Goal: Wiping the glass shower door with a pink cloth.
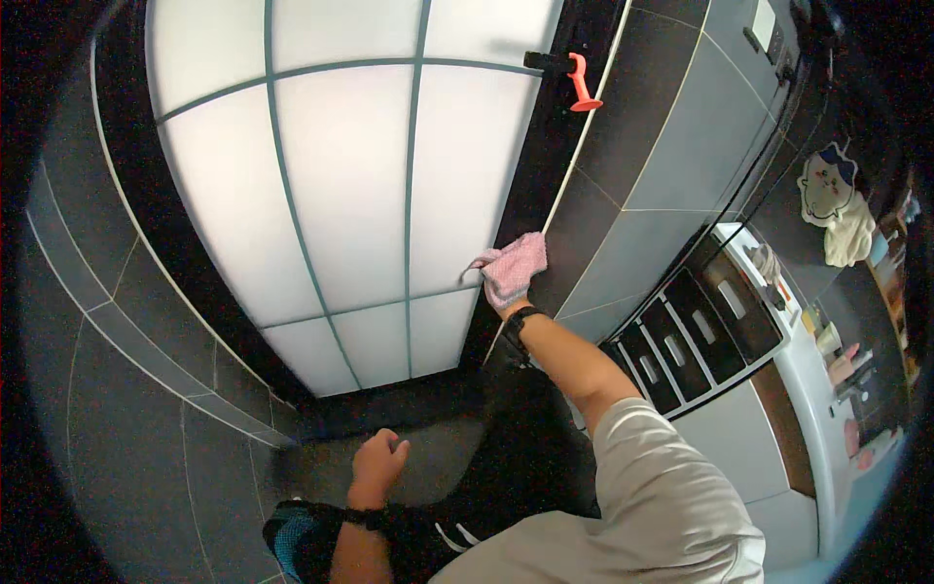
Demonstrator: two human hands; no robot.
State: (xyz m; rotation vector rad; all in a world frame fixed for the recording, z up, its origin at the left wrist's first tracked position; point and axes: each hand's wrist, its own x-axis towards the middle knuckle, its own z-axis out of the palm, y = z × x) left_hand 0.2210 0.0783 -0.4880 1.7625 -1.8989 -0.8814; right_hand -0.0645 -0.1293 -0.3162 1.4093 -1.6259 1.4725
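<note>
My right hand point(507, 298) is stretched forward with a pink cloth point(523, 259) in it. The cloth covers most of the fingers and lies against the black frame point(518, 190) of a door, by the edge of its frosted white panel point(341, 185). A loose corner of the cloth points left over the panel. Low in front of my body, my left hand point(377, 469) hangs with its fingers curled in and nothing visible in them. Higher on the door frame is a black handle point(547, 61) with an orange-red piece point(581, 84) on it.
Dark grey tiled walls point(126, 389) flank the door. To the right stands a vanity with black drawers point(673, 346) and a white countertop point(803, 409) holding bottles and a cup. A cartoon-shaped hanging towel point(849, 229) is above it. My shoe point(289, 530) is at lower left.
</note>
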